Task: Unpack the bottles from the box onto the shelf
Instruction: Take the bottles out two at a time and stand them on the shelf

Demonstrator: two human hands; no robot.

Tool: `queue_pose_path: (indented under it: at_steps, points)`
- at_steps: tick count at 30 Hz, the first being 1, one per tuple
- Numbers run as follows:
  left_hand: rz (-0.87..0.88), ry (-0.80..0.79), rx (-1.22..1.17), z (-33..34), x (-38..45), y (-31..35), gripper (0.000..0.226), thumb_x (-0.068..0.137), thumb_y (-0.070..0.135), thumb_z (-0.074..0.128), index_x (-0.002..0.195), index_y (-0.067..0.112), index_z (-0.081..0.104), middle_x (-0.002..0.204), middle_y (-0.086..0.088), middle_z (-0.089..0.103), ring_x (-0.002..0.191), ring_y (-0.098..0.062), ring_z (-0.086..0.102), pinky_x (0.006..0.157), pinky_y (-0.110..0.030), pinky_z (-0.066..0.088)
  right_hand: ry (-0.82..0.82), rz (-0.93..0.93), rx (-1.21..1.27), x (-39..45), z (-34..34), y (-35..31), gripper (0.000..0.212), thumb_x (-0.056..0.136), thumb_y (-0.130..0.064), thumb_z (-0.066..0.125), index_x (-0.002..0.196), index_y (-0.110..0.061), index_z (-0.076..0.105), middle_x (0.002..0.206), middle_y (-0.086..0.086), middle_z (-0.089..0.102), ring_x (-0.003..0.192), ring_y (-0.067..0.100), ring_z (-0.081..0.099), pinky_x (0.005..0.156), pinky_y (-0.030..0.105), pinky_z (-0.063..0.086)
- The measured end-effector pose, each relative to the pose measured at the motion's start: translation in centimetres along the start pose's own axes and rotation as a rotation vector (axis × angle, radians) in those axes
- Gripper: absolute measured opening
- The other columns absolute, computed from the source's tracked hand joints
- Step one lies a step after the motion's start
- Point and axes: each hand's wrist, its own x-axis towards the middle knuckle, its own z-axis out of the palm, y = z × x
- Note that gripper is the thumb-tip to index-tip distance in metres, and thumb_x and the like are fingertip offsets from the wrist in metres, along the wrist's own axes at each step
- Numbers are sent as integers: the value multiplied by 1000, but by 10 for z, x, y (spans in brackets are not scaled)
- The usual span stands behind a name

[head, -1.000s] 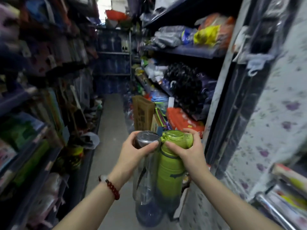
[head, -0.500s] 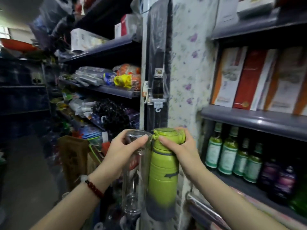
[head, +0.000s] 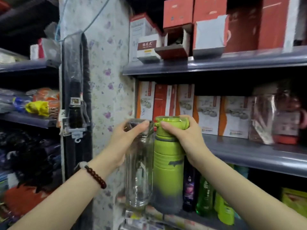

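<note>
My left hand (head: 123, 140) grips the top of a clear transparent bottle (head: 138, 176), held upright in the air. Right beside it, my right hand (head: 184, 136) clasps the lid of a lime-green bottle (head: 167, 173) with a grey base, also upright. The two bottles hang side by side, nearly touching, in front of the left end of the grey middle shelf (head: 252, 151). The source box is out of view.
Orange-and-white cartons (head: 206, 113) stand along the middle shelf, red and white boxes (head: 207, 30) on the shelf above. Green and dark bottles (head: 204, 196) fill the lower shelf. A floral-papered pillar (head: 108, 80) stands to the left, with packaged goods on shelves (head: 29, 120) beyond it.
My view has swung right from the aisle to face the shelving. Both hands have carried the two bottles up and toward the middle shelf, grips unchanged.
</note>
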Motion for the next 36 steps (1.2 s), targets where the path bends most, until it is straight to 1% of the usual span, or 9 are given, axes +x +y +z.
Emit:
queue_pose_path:
  at_steps: [2,5,11,14,18,22,26,30,36]
  points:
    - [46,-35,-11,25,7,7,33,60,38,76,86,20,66,62,8,69,57,-9,64,51,-23,51,27,-38,-19,6,-22,-13,60,60,-34,88,107,-16,54,91,0,73,80,13,72,75,37,60]
    - [106,-69,3,58,17,16,56,43,52,77,88,21,67,71,7,71,67,-13,66,71,-37,55,75,-108,-44,15,-51,-33,61,61,-30,87,109,-14,53,89,-3,71,72,4,70,63,23,56]
    - [352,-127,14,109,30,41,44,57,47,82,94,31,63,91,4,71,85,-14,69,71,-30,55,267,-297,-163,32,-89,-66,67,43,-56,85,95,-30,52,97,-5,67,90,13,68,81,39,57]
    - [547,-127,111,123,40,53,42,61,48,76,98,35,62,97,6,71,95,-13,67,85,-36,54,344,-361,-110,37,-99,-81,71,43,-53,85,100,-26,52,98,-3,68,91,14,68,87,45,55]
    - [676,-151,117,140,50,62,43,63,50,74,100,35,59,96,11,71,95,-6,66,85,-27,52,430,-469,-131,38,-109,-92,67,52,-43,88,104,-25,50,93,-9,67,87,7,68,87,39,55]
    - [713,-149,83,154,64,48,53,60,48,78,106,32,57,98,15,69,97,-4,65,85,-21,50,501,-585,-188,40,-115,-83,62,60,-28,88,106,-21,47,86,-14,61,79,-4,63,76,18,50]
    - [714,-158,60,169,79,31,58,57,47,79,108,31,56,100,14,68,99,-3,64,85,-15,46,561,-609,-206,52,-123,-79,63,59,-27,89,106,-21,47,88,-12,61,81,0,64,78,22,51]
    - [681,-163,95,184,96,16,57,53,52,81,104,39,57,98,18,69,97,0,64,87,-18,48,614,-583,-227,60,-136,-68,61,59,-24,89,105,-20,50,86,-15,61,78,-8,61,71,9,46]
    - [585,-155,195,204,113,1,65,45,65,75,103,40,58,90,23,67,90,13,60,76,-4,42,645,-456,-200,77,-153,-66,66,61,-32,87,114,-25,48,95,-15,63,78,-15,61,73,11,45]
